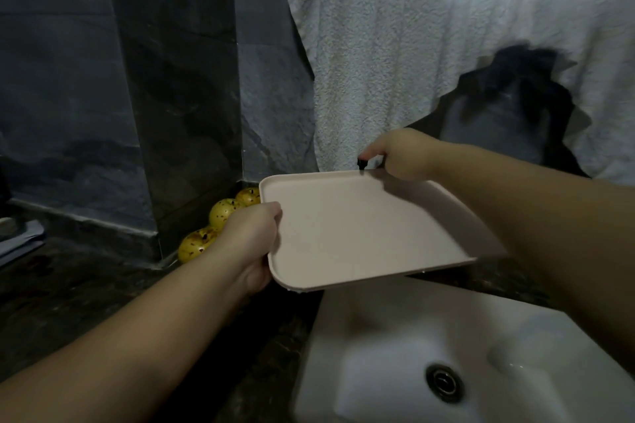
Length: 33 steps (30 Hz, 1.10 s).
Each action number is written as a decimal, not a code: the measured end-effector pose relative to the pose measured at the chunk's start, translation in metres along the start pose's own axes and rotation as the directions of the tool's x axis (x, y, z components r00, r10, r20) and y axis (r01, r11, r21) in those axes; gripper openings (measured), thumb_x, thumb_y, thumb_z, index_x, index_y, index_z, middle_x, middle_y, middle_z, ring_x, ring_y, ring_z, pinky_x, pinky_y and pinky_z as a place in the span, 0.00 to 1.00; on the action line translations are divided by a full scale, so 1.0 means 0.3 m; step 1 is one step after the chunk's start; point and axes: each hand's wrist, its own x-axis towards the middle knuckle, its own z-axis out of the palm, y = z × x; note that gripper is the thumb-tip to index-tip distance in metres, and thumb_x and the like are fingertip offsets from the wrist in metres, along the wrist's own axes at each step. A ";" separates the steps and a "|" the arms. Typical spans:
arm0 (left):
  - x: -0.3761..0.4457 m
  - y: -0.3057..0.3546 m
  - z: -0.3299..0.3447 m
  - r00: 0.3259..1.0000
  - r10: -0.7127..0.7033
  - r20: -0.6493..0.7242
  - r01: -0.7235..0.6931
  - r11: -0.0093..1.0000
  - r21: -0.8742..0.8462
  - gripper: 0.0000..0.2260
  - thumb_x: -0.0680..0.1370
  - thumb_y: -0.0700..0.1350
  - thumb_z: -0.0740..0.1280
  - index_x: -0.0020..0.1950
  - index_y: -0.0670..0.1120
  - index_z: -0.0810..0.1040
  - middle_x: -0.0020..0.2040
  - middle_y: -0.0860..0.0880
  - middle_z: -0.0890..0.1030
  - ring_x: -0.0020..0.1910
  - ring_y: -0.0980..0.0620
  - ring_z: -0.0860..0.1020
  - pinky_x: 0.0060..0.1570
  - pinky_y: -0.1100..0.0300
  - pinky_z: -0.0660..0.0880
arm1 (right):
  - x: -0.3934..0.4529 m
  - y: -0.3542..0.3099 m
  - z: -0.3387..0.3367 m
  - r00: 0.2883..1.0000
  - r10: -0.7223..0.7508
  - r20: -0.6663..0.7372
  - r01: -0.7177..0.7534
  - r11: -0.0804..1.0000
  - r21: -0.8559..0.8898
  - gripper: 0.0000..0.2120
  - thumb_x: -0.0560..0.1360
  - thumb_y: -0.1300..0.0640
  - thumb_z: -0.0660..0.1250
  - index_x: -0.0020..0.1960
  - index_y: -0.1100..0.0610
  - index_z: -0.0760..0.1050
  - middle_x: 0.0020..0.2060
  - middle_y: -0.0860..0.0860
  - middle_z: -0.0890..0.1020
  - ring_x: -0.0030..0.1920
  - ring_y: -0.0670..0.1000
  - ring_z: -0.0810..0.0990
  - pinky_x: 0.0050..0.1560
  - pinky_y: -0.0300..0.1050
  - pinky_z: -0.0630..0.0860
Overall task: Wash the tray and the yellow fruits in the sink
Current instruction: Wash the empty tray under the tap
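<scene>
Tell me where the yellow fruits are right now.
In the head view, the yellow fruits sit on the dark counter in the wall corner, left of the sink, partly hidden behind the left hand holding the pink tray.

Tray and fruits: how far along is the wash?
Done: nothing clearly; no water is visible running. In hand: the left hand grips the pink tray by its left edge above the white sink, while the right hand reaches to something small and dark behind it. Left: the three yellow fruits sit on the counter.
</scene>
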 end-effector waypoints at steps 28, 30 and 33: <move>0.020 0.008 -0.025 0.997 -0.053 0.064 0.054 0.999 -0.005 0.08 0.87 0.41 0.60 0.51 0.39 0.75 0.43 0.41 0.83 0.31 0.44 0.82 0.20 0.56 0.76 | -0.017 -0.019 0.017 0.998 0.058 0.011 -0.058 0.995 0.076 0.21 0.79 0.63 0.66 0.71 0.53 0.77 0.68 0.53 0.80 0.67 0.55 0.76 0.58 0.34 0.65; 0.020 0.006 -0.022 0.997 -0.046 0.067 0.046 0.999 0.000 0.09 0.86 0.41 0.60 0.50 0.39 0.75 0.41 0.41 0.83 0.30 0.46 0.82 0.20 0.56 0.77 | -0.042 -0.023 0.040 0.997 0.071 0.016 -0.072 0.992 0.100 0.21 0.80 0.63 0.66 0.72 0.53 0.76 0.68 0.54 0.80 0.67 0.55 0.76 0.64 0.37 0.67; 0.017 0.006 -0.021 0.997 -0.050 0.064 0.050 0.999 0.000 0.08 0.86 0.40 0.60 0.51 0.39 0.75 0.39 0.41 0.83 0.27 0.45 0.82 0.18 0.57 0.75 | -0.022 -0.013 -0.015 0.994 0.095 0.050 -0.100 0.991 0.093 0.25 0.77 0.68 0.62 0.71 0.51 0.77 0.68 0.53 0.79 0.68 0.55 0.76 0.67 0.41 0.70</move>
